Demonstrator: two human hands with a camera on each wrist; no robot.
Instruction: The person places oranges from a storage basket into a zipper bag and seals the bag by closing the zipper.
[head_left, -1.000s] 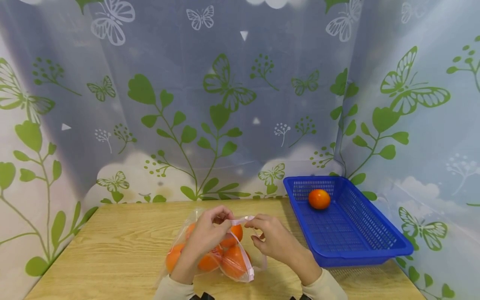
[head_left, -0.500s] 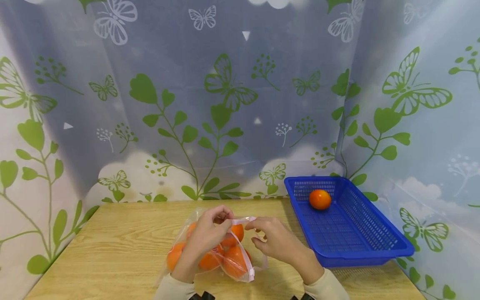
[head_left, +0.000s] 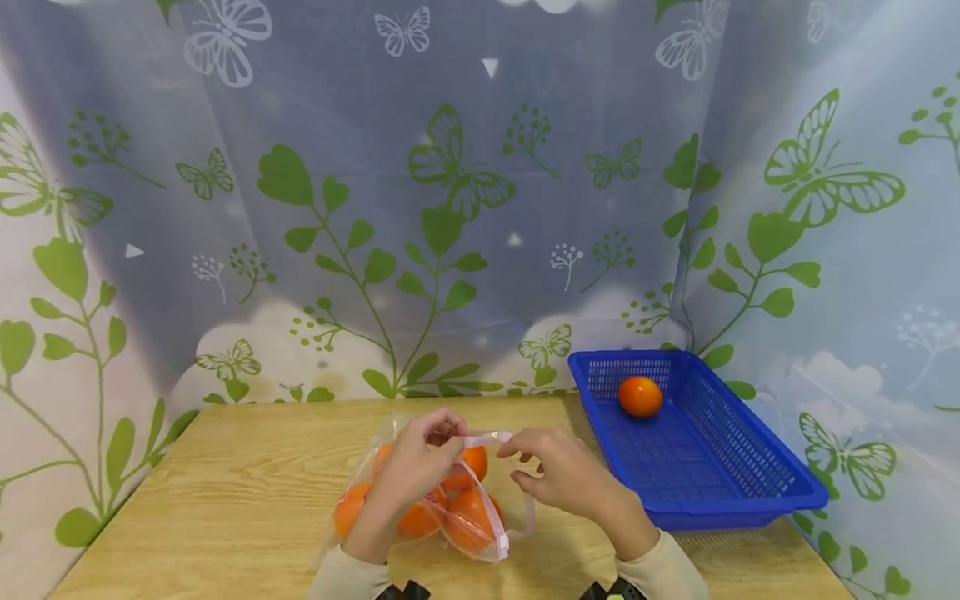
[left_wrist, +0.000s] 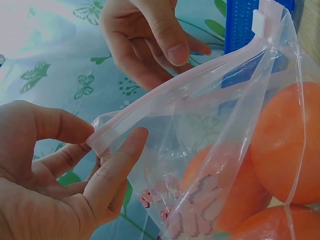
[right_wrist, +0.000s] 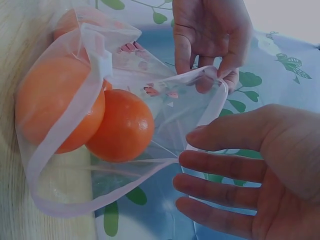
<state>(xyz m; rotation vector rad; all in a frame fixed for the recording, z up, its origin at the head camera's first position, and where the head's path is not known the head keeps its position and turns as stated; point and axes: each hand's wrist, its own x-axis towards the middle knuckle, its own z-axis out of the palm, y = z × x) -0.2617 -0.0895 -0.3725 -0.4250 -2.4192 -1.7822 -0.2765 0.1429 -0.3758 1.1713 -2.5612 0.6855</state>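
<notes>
A clear zip bag [head_left: 483, 498] with a pale pink rim lies on the table, several oranges [head_left: 467, 521] inside it. My left hand [head_left: 415, 460] pinches one end of the rim between thumb and forefinger, as the left wrist view also shows. The bag's mouth is spread apart. At the rim's other end sits a white slider [left_wrist: 258, 22]. My right hand [head_left: 573, 477] hovers just right of the mouth, its fingers extended and slightly parted in the right wrist view, close to the rim; whether a fingertip touches it I cannot tell.
To the right stands a blue plastic basket [head_left: 750, 504] with one orange [head_left: 640, 397] at its far left corner. A wooden table [head_left: 247, 483] lies under everything. Printed curtains [head_left: 360, 275] enclose the back and sides.
My right hand has shifted slightly right, drawing back from the bag's rim. The left hand keeps its pinch on the zip bag, and the oranges stay put.
</notes>
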